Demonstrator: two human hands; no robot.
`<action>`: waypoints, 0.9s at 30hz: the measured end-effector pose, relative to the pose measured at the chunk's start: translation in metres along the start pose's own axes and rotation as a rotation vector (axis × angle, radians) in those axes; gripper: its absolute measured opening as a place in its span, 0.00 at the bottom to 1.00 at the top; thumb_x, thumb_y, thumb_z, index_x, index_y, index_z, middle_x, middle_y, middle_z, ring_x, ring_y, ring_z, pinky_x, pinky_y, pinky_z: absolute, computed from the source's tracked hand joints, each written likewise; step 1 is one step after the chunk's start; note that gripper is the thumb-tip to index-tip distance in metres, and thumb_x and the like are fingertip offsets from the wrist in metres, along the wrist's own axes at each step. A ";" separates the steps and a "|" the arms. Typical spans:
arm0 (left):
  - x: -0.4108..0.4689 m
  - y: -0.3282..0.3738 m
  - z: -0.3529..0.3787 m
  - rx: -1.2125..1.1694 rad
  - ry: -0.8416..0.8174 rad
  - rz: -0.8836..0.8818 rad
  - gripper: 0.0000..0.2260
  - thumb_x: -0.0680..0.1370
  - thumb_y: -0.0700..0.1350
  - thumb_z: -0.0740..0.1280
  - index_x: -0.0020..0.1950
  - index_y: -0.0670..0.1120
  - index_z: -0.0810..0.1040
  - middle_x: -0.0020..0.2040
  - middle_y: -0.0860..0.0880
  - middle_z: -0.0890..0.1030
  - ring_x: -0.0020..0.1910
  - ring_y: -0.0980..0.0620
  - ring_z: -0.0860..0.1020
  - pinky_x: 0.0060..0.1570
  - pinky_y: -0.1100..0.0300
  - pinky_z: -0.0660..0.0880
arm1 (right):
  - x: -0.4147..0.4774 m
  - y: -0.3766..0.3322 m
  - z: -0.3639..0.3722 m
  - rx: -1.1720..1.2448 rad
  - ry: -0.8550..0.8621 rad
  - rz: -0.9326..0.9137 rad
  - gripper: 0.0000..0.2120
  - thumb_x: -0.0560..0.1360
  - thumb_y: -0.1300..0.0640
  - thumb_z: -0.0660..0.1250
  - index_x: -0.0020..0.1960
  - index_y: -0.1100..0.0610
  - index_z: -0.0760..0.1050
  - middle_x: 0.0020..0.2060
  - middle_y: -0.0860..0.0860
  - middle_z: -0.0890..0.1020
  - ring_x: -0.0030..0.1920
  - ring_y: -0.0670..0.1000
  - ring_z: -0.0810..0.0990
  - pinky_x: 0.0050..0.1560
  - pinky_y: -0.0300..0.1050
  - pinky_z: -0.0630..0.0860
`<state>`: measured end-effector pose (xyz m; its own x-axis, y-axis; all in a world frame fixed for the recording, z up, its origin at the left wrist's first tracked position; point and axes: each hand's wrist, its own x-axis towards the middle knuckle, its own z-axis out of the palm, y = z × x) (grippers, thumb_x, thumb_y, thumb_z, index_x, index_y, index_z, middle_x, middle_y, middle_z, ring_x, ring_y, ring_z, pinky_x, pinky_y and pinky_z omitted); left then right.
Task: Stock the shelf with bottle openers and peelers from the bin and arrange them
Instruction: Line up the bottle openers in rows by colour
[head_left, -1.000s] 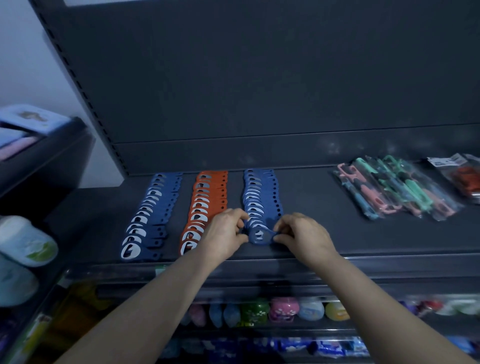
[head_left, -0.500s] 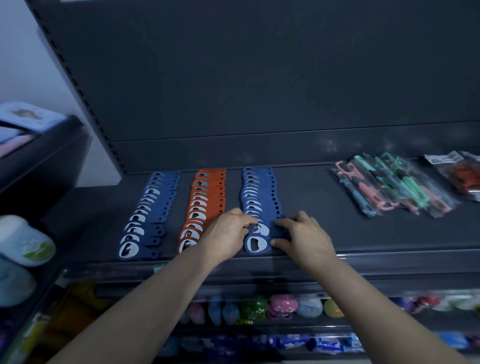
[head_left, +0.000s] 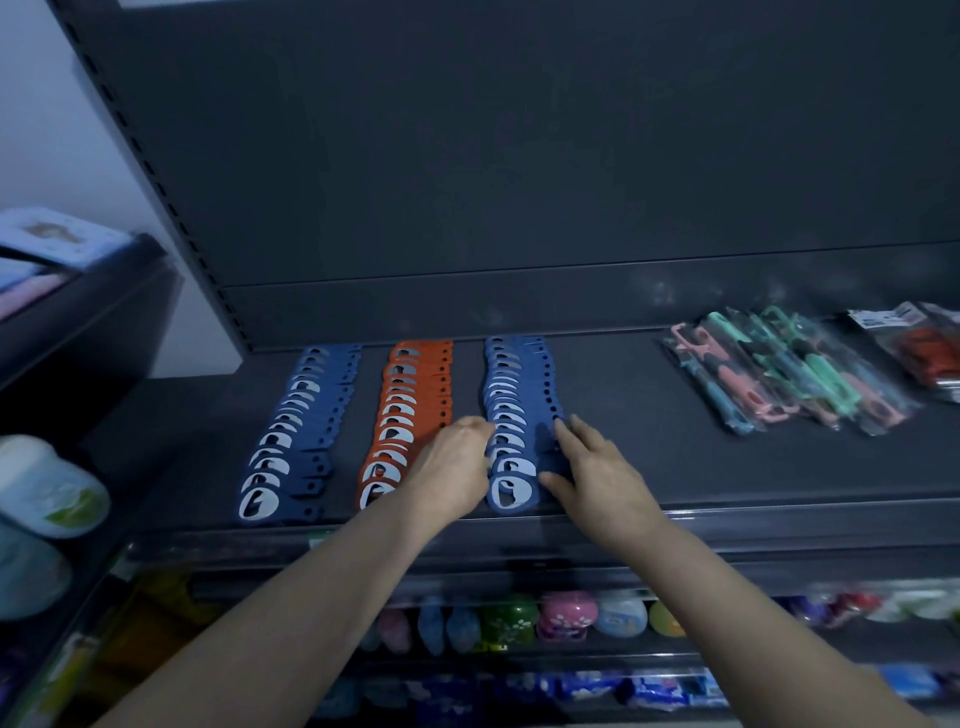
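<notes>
Bottle openers (head_left: 421, 395) in rows on dark shelf (head_left: 649, 415)

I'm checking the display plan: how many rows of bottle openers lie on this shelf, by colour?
Blue: 2, the left blue row and the right blue row
Orange: 1, the orange row between them
Total: 3 rows

Dim, bluish light. Dark grey metal shelf (head_left: 649, 431) backed by a plain back panel (head_left: 519, 156), with a slotted upright (head_left: 156, 176) at its left edge; pale wall (head_left: 47, 104) beyond that. A second dark shelving unit (head_left: 88, 322) stands at far left, and a lower tier (head_left: 857, 647) sits beneath.
</notes>
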<state>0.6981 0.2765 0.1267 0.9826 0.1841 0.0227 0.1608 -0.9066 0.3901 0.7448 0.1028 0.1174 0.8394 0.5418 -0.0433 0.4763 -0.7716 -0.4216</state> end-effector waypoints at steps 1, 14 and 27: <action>-0.001 0.001 0.001 -0.006 -0.017 -0.004 0.13 0.78 0.35 0.63 0.62 0.43 0.76 0.61 0.47 0.76 0.52 0.48 0.78 0.54 0.51 0.77 | 0.001 0.000 0.001 0.005 -0.026 -0.002 0.33 0.80 0.46 0.59 0.78 0.54 0.49 0.78 0.51 0.51 0.77 0.51 0.51 0.73 0.45 0.55; 0.023 0.038 -0.005 -0.047 0.021 0.036 0.14 0.80 0.41 0.62 0.63 0.52 0.77 0.61 0.51 0.78 0.57 0.50 0.77 0.55 0.58 0.75 | 0.009 0.021 -0.028 -0.253 0.136 -0.010 0.14 0.80 0.54 0.56 0.62 0.45 0.74 0.55 0.49 0.78 0.57 0.54 0.76 0.51 0.47 0.71; 0.104 0.136 0.041 0.075 -0.073 0.067 0.14 0.80 0.47 0.63 0.66 0.50 0.74 0.64 0.50 0.75 0.64 0.49 0.72 0.60 0.52 0.72 | 0.036 0.148 -0.098 -0.411 0.327 0.057 0.14 0.71 0.61 0.67 0.53 0.48 0.82 0.52 0.50 0.83 0.54 0.57 0.78 0.50 0.48 0.73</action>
<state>0.8261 0.1569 0.1444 0.9951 0.0964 -0.0213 0.0981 -0.9424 0.3198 0.8712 -0.0245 0.1423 0.8734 0.4136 0.2569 0.4359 -0.8993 -0.0342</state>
